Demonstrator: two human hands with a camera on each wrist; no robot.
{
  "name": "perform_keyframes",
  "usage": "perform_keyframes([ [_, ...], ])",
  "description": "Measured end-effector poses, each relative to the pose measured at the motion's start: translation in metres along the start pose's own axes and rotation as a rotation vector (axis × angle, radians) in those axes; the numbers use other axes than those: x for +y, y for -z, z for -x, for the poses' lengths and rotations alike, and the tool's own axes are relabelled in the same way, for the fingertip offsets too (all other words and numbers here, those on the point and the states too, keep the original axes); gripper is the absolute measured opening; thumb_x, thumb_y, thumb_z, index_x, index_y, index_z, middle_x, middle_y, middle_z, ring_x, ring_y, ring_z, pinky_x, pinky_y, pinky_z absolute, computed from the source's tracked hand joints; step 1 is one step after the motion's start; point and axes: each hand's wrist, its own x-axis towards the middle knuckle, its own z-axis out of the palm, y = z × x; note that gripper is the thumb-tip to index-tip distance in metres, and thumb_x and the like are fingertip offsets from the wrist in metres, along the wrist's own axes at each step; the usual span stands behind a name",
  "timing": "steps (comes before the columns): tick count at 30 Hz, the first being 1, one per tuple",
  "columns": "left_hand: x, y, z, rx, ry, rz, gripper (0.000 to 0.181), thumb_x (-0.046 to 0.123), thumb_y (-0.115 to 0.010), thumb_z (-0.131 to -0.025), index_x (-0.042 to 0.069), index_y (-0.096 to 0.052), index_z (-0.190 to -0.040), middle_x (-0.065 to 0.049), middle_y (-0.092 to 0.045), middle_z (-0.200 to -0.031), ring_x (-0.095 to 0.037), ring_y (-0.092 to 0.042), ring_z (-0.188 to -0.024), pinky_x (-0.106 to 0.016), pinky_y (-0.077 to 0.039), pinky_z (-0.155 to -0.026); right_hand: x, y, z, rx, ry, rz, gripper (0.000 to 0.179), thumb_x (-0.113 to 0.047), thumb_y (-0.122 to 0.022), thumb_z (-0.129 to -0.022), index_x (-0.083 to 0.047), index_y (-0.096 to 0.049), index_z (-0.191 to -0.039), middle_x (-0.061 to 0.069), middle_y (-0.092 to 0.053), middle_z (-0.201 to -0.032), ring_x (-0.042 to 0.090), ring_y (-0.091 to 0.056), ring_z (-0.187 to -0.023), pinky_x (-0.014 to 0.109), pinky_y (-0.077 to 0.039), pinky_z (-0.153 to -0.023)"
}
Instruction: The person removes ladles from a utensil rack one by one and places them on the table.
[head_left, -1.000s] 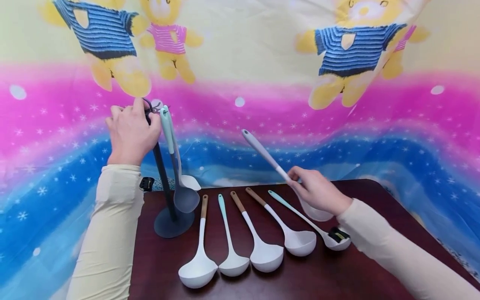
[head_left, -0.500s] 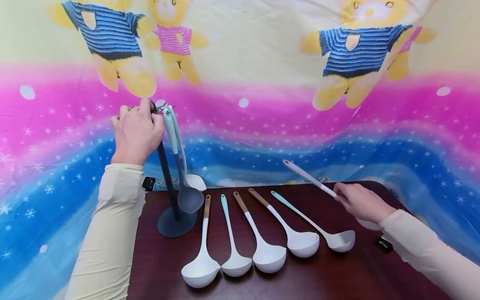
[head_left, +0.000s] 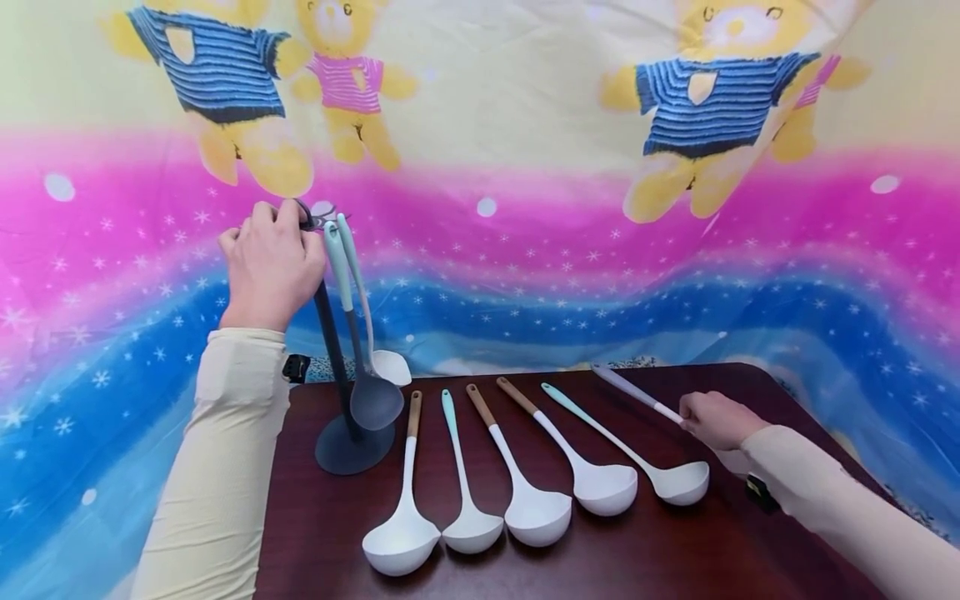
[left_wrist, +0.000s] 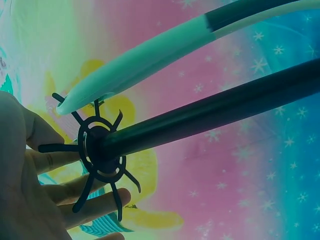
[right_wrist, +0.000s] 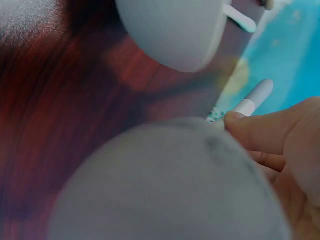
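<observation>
At the left, my left hand point(head_left: 273, 267) grips the top of a dark utensil stand point(head_left: 327, 333); the left wrist view shows its fingers point(left_wrist: 95, 205) behind the ring of hooks point(left_wrist: 82, 192). From the hooks hang a dark grey ladle point(head_left: 375, 402) with a mint handle point(left_wrist: 145, 62) and a white utensil point(head_left: 392, 367) behind it. My right hand point(head_left: 723, 421) pinches the white shaft of a ladle with a pale grey handle point(head_left: 626, 386), low over the table's right side. The hand hides that ladle's bowl in the head view; it looms large in the right wrist view point(right_wrist: 170, 185).
A row of white ladles lies on the dark table point(head_left: 465, 583): one with a brown handle point(head_left: 401, 542), one mint point(head_left: 472, 533), two more brown point(head_left: 538, 517) point(head_left: 606, 490), and another mint point(head_left: 681, 483) nearest my right hand. A patterned cloth point(head_left: 480, 275) hangs behind.
My right hand has carried the pale-grey-handled ladle rightward and then down toward the table, its handle tilting lower. The left hand keeps its hold on the stand; the hanging utensils have swung slightly.
</observation>
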Motion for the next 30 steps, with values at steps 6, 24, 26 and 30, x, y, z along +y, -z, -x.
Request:
perform_keyframes([
  [6,0.0,0.001,0.001,-0.001,-0.004,-0.017,0.037,0.02,-0.036,-0.1,0.0,-0.052,-0.126,-0.027,-0.052,-0.116,-0.045,-0.053,-0.109,-0.069,-0.022,-0.107,0.012,-0.012,-0.011,-0.041,-0.037,-0.025,0.008,-0.005,-0.059,-0.096,-0.001,-0.066,-0.093,0.004,-0.06,-0.076,0.016,-0.049,-0.062,0.032,-0.042,-0.056],
  [24,-0.004,0.004,0.003,-0.018,0.034,0.042,0.036,0.016,-0.037,-0.1,-0.003,-0.053,-0.127,-0.024,-0.057,-0.106,-0.045,-0.057,-0.106,-0.069,-0.015,-0.113,0.021,-0.037,-0.022,-0.044,-0.072,-0.061,0.01,-0.005,-0.059,-0.096,-0.006,-0.062,-0.087,0.004,-0.056,-0.075,0.018,-0.05,-0.065,0.033,-0.042,-0.057],
  [26,-0.003,0.004,0.003,-0.019,0.041,0.049,0.036,0.016,-0.037,-0.1,-0.003,-0.052,-0.127,-0.024,-0.057,-0.106,-0.045,-0.057,-0.106,-0.069,-0.015,-0.113,0.021,-0.036,-0.022,-0.047,-0.078,-0.07,0.008,-0.005,-0.059,-0.095,-0.006,-0.062,-0.088,0.004,-0.057,-0.077,0.018,-0.051,-0.066,0.033,-0.043,-0.057],
  [30,-0.002,0.005,0.001,-0.021,0.046,0.052,0.034,0.016,-0.037,-0.1,-0.003,-0.053,-0.124,-0.024,-0.057,-0.104,-0.046,-0.057,-0.104,-0.068,-0.014,-0.114,0.013,-0.025,-0.022,-0.034,-0.053,-0.078,0.005,-0.006,-0.061,-0.094,-0.002,-0.064,-0.095,0.006,-0.061,-0.084,0.019,-0.055,-0.072,0.036,-0.047,-0.061],
])
